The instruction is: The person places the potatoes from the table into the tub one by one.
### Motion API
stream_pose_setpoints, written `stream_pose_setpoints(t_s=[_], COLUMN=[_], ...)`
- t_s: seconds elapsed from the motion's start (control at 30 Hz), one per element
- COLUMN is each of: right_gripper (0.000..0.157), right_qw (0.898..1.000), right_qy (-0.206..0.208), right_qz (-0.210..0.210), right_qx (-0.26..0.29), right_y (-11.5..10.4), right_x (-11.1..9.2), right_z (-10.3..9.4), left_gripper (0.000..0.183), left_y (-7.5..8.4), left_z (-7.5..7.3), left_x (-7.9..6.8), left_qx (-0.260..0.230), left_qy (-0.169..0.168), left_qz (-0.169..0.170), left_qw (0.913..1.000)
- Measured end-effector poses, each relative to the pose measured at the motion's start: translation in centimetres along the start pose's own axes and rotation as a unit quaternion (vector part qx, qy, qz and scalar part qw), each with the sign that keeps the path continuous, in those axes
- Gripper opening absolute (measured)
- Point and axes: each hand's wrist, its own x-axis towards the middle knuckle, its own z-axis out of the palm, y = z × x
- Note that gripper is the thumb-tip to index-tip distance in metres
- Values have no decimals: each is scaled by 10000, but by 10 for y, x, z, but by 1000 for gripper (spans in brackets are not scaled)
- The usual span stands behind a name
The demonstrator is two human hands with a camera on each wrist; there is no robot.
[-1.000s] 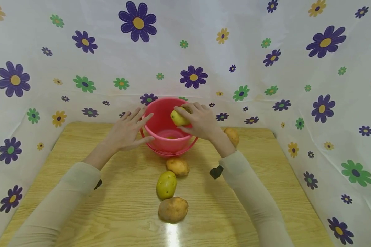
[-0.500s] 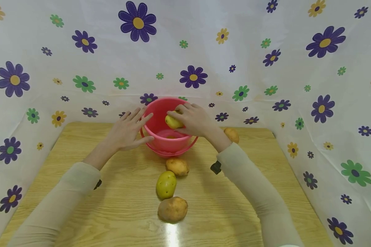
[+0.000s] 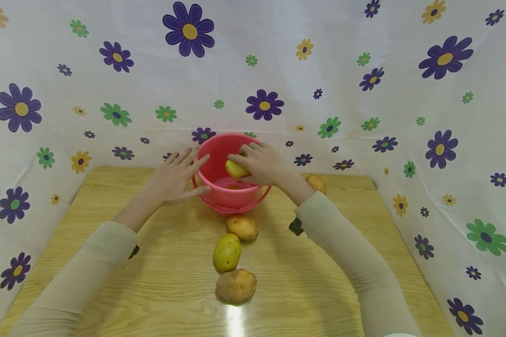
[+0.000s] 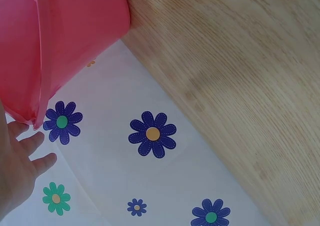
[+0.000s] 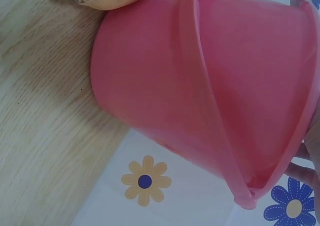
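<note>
A pink bucket (image 3: 232,199) stands toward the back of the wooden table, its handle hanging down in front. Over its mouth, my right hand (image 3: 263,164) grips a yellow mango (image 3: 236,168), which is partly covered by the fingers. My left hand (image 3: 174,180) is spread beside the bucket's left rim, fingertips right at the edge, and holds nothing. In the left wrist view, some fingers (image 4: 32,145) show just beyond the bucket's rim. In front of the bucket lie a potato (image 3: 242,228), a yellow-green mango (image 3: 226,252) and a larger brown potato (image 3: 236,286), roughly in a line.
Another potato (image 3: 317,184) lies right of the bucket, partly behind my right wrist. A white flowered cloth (image 3: 152,70) rises behind and at both sides of the wooden table (image 3: 164,281). Something small and yellowish shows at the bucket's bottom.
My right hand has moved left and slightly lower into the bucket's mouth with the mango, then held nearly still. The left hand, bucket and things on the table have stayed in place.
</note>
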Motion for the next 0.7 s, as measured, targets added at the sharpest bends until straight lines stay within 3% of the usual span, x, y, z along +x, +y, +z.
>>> stream_pose_setpoints(t_s=[0.27, 0.7], right_gripper=[64, 64], right_qw=[10000, 9951], right_qy=[-14, 943], right_qz=[87, 203], right_qx=[-25, 224], right_y=[3, 5], right_x=[-4, -20], right_z=[-1, 0], left_gripper=[94, 95], left_y=[-1, -1], left_z=[1, 1], left_x=[0, 0], left_qx=[2, -12], left_qy=[-60, -48], left_qz=[-16, -9], left_qw=[10000, 10000])
